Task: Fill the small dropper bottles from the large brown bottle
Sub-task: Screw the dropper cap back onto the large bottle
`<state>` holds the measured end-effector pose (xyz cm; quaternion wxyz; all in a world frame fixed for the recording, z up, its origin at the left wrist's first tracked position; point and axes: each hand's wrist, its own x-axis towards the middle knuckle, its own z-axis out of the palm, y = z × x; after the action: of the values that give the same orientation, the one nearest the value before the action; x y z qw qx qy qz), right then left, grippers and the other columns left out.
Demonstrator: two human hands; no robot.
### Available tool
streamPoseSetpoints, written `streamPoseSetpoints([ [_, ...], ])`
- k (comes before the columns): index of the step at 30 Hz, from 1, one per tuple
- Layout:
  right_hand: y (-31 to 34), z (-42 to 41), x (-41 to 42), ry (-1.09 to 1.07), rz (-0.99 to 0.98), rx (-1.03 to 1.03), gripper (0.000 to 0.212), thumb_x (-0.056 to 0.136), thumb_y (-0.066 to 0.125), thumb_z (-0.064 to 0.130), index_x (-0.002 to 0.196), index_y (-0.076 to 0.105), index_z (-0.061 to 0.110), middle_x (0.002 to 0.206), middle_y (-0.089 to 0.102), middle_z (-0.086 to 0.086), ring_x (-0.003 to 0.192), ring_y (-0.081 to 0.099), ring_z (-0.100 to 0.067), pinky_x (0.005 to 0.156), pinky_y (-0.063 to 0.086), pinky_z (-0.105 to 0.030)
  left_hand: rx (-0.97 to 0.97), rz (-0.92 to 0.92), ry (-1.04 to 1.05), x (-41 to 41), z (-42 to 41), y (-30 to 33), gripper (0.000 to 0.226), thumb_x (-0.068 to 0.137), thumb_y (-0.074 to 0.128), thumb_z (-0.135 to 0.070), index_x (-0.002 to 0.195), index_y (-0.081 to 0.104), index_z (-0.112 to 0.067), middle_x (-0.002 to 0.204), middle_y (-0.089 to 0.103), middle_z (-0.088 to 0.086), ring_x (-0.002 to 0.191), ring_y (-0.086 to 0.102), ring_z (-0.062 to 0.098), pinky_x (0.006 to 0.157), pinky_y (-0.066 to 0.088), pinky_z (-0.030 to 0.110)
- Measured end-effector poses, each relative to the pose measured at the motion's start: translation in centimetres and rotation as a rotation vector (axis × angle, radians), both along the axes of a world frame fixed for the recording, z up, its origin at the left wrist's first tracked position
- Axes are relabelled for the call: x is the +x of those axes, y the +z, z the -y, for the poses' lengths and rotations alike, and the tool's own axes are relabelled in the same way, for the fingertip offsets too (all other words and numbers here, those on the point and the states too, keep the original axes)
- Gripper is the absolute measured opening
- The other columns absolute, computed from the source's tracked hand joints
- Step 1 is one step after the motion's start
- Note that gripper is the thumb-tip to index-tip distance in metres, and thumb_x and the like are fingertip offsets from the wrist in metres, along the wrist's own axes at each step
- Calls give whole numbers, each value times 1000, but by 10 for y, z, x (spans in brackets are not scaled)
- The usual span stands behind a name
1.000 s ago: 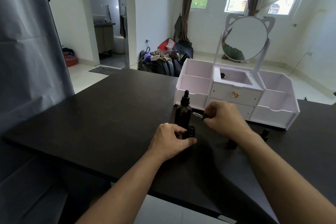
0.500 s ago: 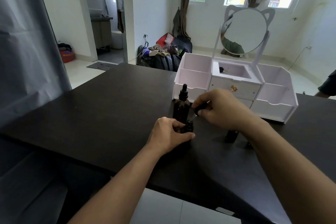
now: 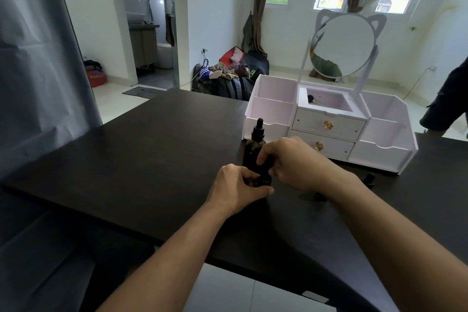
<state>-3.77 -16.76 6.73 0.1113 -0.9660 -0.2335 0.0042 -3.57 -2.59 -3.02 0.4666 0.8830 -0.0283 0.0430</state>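
At the far left a grey curtain [image 3: 38, 58] hangs beside the dark table [image 3: 152, 159]. Your left hand [image 3: 236, 191] rests on the tabletop near its middle, fingers curled round the body of a small dropper bottle [image 3: 264, 180] that stands upright on the table, thumb along its front. Just behind that bottle, touching or nearly touching it, stands the large brown bottle [image 3: 254, 151], upright, with its black dropper cap [image 3: 259, 129] on. Your right hand [image 3: 296, 162] comes in from the right, and its fingers are closed on the dark cap at the top of the small bottle; whether the cap is seated or only held there cannot be told. Right of your right forearm, two more small dark bottles [image 3: 368, 178] show on the table, partly hidden. Behind the hands sits a white cosmetic organizer [image 3: 379, 139] with two drawers and a round cat-ear mirror [image 3: 342, 43] above it. At the far right edge, part of another person's dark sleeve [image 3: 450, 99] shows.
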Motion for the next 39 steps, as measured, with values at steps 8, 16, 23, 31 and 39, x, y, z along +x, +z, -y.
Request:
streamPoseSetpoints([
  [8,-5,0,3,1,60,-64,23,89,67,18,112,67,20,107,67,-3,94,62,-21,77,48,-27,20,-9,-8,1,0,0,37,69,83,-45,97,75,-22,83,69,-8,78,62,1,64,45,16],
  [16,2,1,0,-19,77,-126,32,88,70,30,118,64,22,103,67,0,90,62,-20,69,45,-25,24,3,-1,1,0,-1,34,67,84,-45,91,76,-23,80,70,-7,78,65,7,68,51,24],
  [23,3,0,0,-46,107,-162,20,92,64,35,101,64,18,79,57,3,69,53,-16,54,33,-22,45,8,-13,1,0,-1,40,67,84,-46,97,76,-21,86,71,-5,81,66,6,75,55,27],
  [31,2,1,0,-5,82,-137,24,91,65,24,114,65,19,93,63,1,81,59,-18,60,38,-19,32,-2,-23,0,0,0,41,67,83,-46,99,76,-21,88,71,-7,83,65,5,73,52,22],
  [39,3,2,1,17,67,-123,31,88,67,15,118,65,22,100,66,1,88,60,-18,69,42,-23,39,-2,-27,1,0,-1,41,69,83,-45,102,75,-22,92,70,-7,86,64,5,73,50,21],
])
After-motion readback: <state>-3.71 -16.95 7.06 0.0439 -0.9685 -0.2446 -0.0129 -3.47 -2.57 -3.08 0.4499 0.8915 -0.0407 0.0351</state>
